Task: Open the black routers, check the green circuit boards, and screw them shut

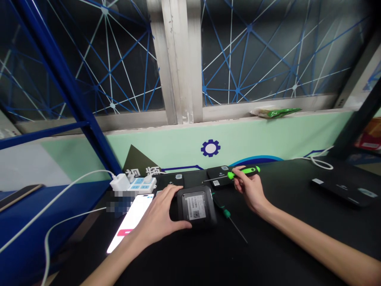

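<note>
My left hand [156, 218] grips a small black box-shaped device [196, 207] at its left side, thumb in front and fingers behind. A white printed label with a square code faces me on it. Held in my right hand [251, 190] is a bright green and black screwdriver [251, 171]. Its thin shaft points left, with the tip above and behind the device, apart from it. On the table just right of the device lies a second screwdriver [227, 213] with a dark green and black handle, its shaft pointing toward the front right.
Left of my left hand lies a lit phone [131, 222]. Behind it stand a power strip [144, 185] and a white charger [120, 182] with cables. Flat black boxes lie behind [218, 173] and at right [345, 192]. A green packet [281, 113] rests on the windowsill.
</note>
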Demonstrator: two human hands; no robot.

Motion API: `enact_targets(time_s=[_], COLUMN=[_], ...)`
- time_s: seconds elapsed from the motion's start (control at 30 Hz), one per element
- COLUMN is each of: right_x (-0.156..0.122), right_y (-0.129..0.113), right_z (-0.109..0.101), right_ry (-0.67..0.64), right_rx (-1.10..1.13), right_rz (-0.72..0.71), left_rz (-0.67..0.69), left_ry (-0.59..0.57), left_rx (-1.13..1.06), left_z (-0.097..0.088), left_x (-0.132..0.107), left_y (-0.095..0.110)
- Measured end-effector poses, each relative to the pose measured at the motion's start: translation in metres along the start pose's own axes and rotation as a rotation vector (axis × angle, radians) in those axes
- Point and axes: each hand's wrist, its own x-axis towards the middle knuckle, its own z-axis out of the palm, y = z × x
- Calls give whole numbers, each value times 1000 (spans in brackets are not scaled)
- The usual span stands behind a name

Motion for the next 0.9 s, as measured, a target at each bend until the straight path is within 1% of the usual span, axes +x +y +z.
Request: enact_targets(time_s=[0.13, 0.23, 0.37, 0.47, 0.57, 0.9], right_x=[-1, -4, -15, -24, -30, -29], right_y=[-1, -3, -8, -9, -6, -1], right_z=[1, 3, 12, 19, 22, 21], right_ry=[20, 9, -86, -173, -224, -222], right_rx=[-1, 19, 32, 14, 0, -13], right_rz=[-20, -3, 71, 114, 149, 168], left_rz=[-40, -70, -121, -111, -85, -32], left_ry=[-68, -127, -180, -189, -186, -169], left_rx=[-53, -109, -145, -156, -161, -119], left_z=[3, 4, 6, 7, 6, 3], left_x=[0, 0, 0, 0, 0, -1], left_y=[0, 2, 2, 0, -1, 1])
